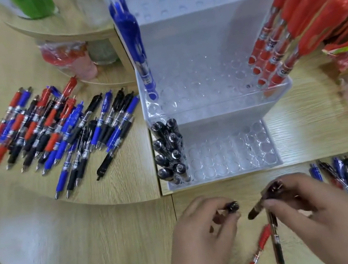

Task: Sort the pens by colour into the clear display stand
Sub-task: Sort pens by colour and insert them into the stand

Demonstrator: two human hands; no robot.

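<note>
Left hand [199, 231] pinches one black pen [232, 206], right hand [315, 212] grips more black pens [276, 241] (light, stiff, slick); best held mid-barrel, I'd judge

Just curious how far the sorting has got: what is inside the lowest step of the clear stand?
Black click pens stand in two columns of holes at the left end of the clear plastic display stand's lowest step. Their tips are hidden below.

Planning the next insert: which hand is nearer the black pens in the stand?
Left. The left hand sits just before the black pens; the right hand is farther right.
</note>
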